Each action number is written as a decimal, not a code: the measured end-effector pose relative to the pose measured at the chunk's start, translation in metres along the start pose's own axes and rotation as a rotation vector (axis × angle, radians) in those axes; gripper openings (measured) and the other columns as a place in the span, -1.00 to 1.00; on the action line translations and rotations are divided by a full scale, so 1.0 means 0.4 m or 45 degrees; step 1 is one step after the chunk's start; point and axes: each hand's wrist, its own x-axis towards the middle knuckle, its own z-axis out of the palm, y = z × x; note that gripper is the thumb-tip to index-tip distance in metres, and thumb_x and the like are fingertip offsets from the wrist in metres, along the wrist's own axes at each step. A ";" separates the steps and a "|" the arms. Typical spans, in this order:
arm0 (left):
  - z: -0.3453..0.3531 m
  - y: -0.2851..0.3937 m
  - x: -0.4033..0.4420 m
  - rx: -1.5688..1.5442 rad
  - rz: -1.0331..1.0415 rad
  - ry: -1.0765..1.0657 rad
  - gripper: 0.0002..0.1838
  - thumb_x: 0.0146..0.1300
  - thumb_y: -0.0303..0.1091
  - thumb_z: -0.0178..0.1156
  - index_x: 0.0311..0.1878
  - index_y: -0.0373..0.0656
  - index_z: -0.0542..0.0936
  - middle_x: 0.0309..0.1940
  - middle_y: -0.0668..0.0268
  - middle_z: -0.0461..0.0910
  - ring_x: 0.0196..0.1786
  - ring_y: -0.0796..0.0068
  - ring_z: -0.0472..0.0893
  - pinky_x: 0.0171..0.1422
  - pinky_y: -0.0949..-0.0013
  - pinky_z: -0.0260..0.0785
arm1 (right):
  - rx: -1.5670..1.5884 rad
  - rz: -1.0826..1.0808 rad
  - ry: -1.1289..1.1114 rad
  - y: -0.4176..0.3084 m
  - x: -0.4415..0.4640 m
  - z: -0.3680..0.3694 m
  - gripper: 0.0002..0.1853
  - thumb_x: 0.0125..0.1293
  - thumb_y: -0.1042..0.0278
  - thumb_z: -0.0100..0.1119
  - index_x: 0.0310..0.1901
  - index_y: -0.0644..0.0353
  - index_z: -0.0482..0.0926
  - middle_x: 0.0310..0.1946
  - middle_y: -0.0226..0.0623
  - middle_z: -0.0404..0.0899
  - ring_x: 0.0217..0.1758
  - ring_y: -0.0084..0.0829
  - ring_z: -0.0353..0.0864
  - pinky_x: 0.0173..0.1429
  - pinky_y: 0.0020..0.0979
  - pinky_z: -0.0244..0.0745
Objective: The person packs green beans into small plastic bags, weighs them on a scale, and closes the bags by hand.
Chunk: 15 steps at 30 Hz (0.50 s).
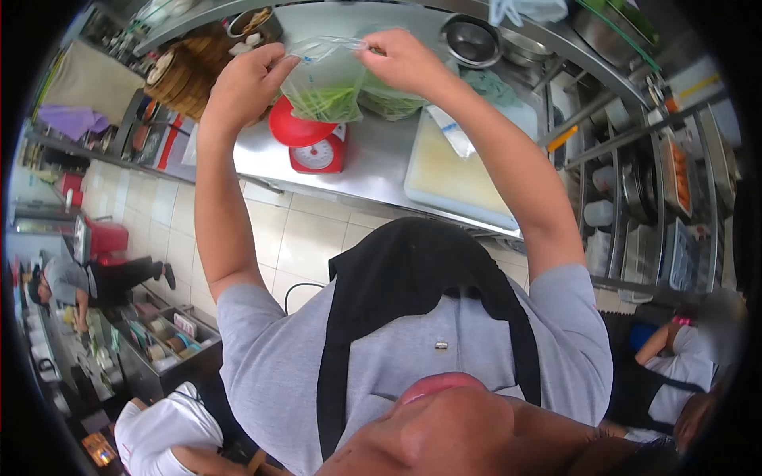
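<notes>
A clear plastic bag (317, 73) with cut green vegetables (327, 105) in it hangs over the metal counter. My left hand (248, 83) is closed on the left side of its top edge. My right hand (401, 59) pinches the right end of the same edge, so the mouth is stretched between both hands. Just below the bag stands a red dial scale (317, 155) with a round red pan (295, 127); whether the bag touches the pan I cannot tell. Another bag of greens (390, 103) lies beside it, near my right wrist.
A pale cutting board (444, 178) with a white packet (451, 131) lies right of the scale. Metal bowls (472, 41) stand behind. Bamboo steamers (171, 79) are at the left. Shelving (635, 166) runs along the right. Other people (171, 428) are at lower left, far left and lower right.
</notes>
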 end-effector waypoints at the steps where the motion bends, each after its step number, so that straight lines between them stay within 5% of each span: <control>1: 0.001 -0.030 -0.012 0.011 -0.029 0.010 -0.60 0.47 -0.09 0.24 -0.33 -0.28 0.52 -0.56 0.04 0.47 -0.46 -0.01 0.45 -0.28 0.10 0.36 | 0.003 0.022 -0.016 -0.002 0.026 0.033 -0.64 0.47 0.14 0.14 -0.28 0.34 0.58 -0.56 -0.20 0.45 -0.46 -0.32 0.36 -0.28 -0.22 0.35; 3: 0.007 -0.092 -0.036 -0.016 -0.132 0.009 -0.64 0.48 -0.13 0.26 -0.26 -0.30 0.53 -0.51 0.03 0.47 -0.44 0.12 0.37 -0.25 0.19 0.35 | 0.030 -0.026 -0.049 0.010 0.073 0.100 -0.65 0.47 0.13 0.14 -0.22 0.32 0.62 -0.52 -0.15 0.51 -0.45 -0.28 0.42 -0.25 -0.20 0.39; 5: 0.007 -0.138 -0.055 -0.013 -0.263 -0.021 -0.62 0.47 -0.09 0.24 -0.24 -0.28 0.57 -0.46 -0.02 0.54 -0.40 -0.03 0.47 -0.21 0.12 0.39 | 0.049 -0.070 -0.085 0.011 0.115 0.148 -0.66 0.46 0.13 0.14 -0.17 0.31 0.66 -0.49 -0.11 0.57 -0.43 -0.24 0.48 -0.22 -0.18 0.43; 7: 0.022 -0.181 -0.070 0.139 -0.033 0.083 -0.61 0.47 -0.05 0.24 -0.22 -0.27 0.59 -0.43 -0.03 0.57 -0.36 -0.10 0.52 -0.20 0.06 0.40 | -0.012 -0.036 -0.109 0.016 0.131 0.177 -0.65 0.46 0.12 0.14 -0.07 0.27 0.70 -0.42 -0.04 0.65 -0.41 -0.17 0.54 -0.18 -0.17 0.48; 11: 0.030 -0.224 -0.087 0.111 -0.099 0.048 -0.57 0.47 -0.01 0.22 -0.25 -0.26 0.61 -0.42 -0.02 0.59 -0.33 -0.11 0.56 -0.20 0.03 0.40 | -0.108 -0.092 -0.183 0.014 0.152 0.189 -0.64 0.45 0.12 0.15 -0.08 0.29 0.72 -0.40 -0.09 0.68 -0.38 -0.29 0.60 -0.17 -0.22 0.51; 13: 0.032 -0.227 -0.090 0.139 -0.161 0.023 -0.56 0.46 0.02 0.23 -0.29 -0.23 0.62 -0.43 0.00 0.61 -0.34 -0.06 0.58 -0.22 0.05 0.41 | -0.048 0.080 -0.199 -0.008 0.150 0.187 -0.65 0.37 0.12 0.17 -0.09 0.24 0.75 -0.27 -0.04 0.77 -0.15 -0.10 0.77 0.04 -0.12 0.61; 14: 0.034 -0.228 -0.089 0.186 -0.128 0.049 -0.55 0.45 0.04 0.24 -0.31 -0.22 0.63 -0.44 0.04 0.62 -0.35 -0.01 0.60 -0.22 0.07 0.43 | 0.139 0.149 -0.177 -0.026 0.135 0.190 -0.72 0.30 0.28 0.09 -0.26 0.34 0.68 -0.48 -0.17 0.65 -0.34 -0.42 0.60 -0.19 -0.25 0.54; 15: 0.033 -0.229 -0.086 0.233 -0.089 0.076 -0.54 0.44 0.06 0.25 -0.33 -0.20 0.63 -0.46 0.07 0.63 -0.36 0.04 0.63 -0.22 0.09 0.44 | 0.138 0.153 -0.182 -0.032 0.137 0.189 -0.72 0.30 0.28 0.09 -0.26 0.34 0.68 -0.48 -0.17 0.65 -0.34 -0.42 0.60 -0.19 -0.25 0.54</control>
